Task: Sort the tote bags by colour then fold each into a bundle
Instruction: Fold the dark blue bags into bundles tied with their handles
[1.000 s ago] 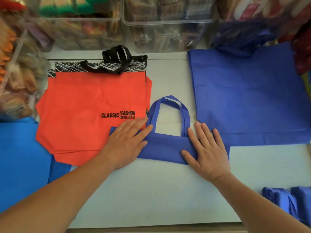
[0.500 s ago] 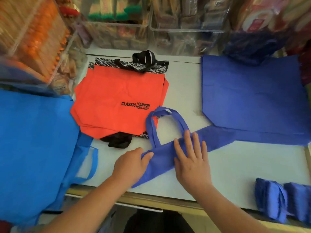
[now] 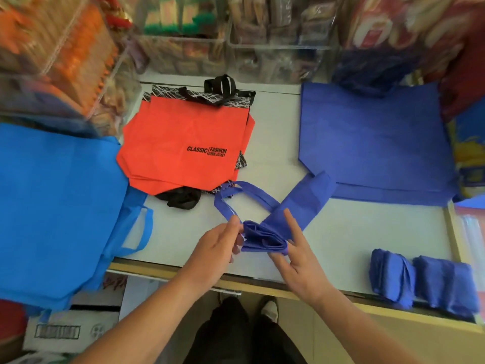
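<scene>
Near the bench [image 3: 346,232] edge, my left hand [image 3: 215,248] and right hand [image 3: 301,261] both pinch the half-rolled bag [image 3: 265,239], whose loose tail [image 3: 307,195] could unroll it if either grip slackens.

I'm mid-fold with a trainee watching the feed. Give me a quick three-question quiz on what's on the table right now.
1. True or false: the orange-red fabric tote bag with black lettering lies between the bright-blue fabric tote bag and the flat violet-blue tote bags.
2. How many rolled violet-blue bundles sit near the front right edge of the white table? A) one B) two C) four
3. Fill in: the left hand and right hand grip the half-rolled violet-blue tote bag; its two ___ stick out unrolled.
Key: 1 true; 2 B; 3 handles.
</scene>
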`<control>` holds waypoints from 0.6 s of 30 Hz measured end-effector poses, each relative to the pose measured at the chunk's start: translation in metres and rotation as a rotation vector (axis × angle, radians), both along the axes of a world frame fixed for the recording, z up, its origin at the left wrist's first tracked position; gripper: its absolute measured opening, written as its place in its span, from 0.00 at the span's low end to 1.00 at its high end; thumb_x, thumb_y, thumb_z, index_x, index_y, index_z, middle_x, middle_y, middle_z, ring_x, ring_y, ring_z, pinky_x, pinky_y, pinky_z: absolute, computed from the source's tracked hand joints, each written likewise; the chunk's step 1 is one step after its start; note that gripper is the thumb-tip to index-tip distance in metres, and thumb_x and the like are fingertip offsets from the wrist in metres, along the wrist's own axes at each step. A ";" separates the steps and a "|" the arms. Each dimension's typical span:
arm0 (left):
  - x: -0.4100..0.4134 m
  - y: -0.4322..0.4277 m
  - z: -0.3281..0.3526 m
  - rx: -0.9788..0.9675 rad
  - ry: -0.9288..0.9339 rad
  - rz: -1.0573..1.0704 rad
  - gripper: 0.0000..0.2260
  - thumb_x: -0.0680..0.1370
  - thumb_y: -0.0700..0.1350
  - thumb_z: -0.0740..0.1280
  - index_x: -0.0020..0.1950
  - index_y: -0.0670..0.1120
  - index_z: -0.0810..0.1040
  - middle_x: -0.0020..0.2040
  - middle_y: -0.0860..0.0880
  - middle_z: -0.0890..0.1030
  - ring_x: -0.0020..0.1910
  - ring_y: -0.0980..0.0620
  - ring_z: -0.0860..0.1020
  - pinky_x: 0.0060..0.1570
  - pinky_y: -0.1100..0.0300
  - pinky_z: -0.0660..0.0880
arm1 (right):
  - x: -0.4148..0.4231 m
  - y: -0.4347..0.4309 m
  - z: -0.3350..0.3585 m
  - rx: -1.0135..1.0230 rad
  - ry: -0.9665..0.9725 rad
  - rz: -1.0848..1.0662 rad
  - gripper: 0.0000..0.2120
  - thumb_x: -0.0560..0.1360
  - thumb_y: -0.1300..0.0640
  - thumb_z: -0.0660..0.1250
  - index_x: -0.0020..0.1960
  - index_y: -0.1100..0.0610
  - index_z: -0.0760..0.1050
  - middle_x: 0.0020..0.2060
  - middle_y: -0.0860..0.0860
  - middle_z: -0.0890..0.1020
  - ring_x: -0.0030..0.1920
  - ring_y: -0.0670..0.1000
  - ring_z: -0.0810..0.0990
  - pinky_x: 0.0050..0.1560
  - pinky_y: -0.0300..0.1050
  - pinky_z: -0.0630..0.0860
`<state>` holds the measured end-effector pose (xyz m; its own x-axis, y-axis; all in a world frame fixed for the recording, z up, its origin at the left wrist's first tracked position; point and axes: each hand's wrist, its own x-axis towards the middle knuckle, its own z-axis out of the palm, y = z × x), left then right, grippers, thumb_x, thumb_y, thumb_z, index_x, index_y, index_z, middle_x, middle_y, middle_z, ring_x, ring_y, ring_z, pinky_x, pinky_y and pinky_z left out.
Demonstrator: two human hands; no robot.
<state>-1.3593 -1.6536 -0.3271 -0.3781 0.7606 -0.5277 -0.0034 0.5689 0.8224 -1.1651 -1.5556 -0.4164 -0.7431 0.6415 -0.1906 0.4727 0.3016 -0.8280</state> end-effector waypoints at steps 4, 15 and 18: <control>0.007 0.028 -0.012 0.054 0.339 -0.270 0.15 0.83 0.60 0.62 0.68 0.60 0.76 0.70 0.65 0.70 0.72 0.64 0.67 0.69 0.63 0.66 | 0.000 0.014 0.019 -0.283 -0.027 -0.277 0.22 0.79 0.35 0.53 0.67 0.40 0.74 0.71 0.43 0.72 0.70 0.44 0.72 0.65 0.35 0.68; 0.023 0.108 -0.096 -0.061 0.933 -0.780 0.23 0.84 0.61 0.53 0.79 0.61 0.65 0.76 0.52 0.69 0.80 0.47 0.58 0.71 0.44 0.59 | -0.007 0.099 0.002 -0.505 0.146 -0.788 0.21 0.82 0.45 0.66 0.72 0.38 0.65 0.52 0.45 0.83 0.51 0.51 0.86 0.48 0.58 0.85; 0.022 0.113 -0.105 -0.027 1.139 -0.763 0.20 0.80 0.61 0.59 0.70 0.59 0.76 0.73 0.47 0.74 0.74 0.43 0.67 0.59 0.39 0.69 | -0.006 0.131 -0.002 -0.403 -0.119 -0.738 0.26 0.82 0.38 0.60 0.77 0.39 0.58 0.43 0.48 0.82 0.43 0.53 0.84 0.37 0.53 0.83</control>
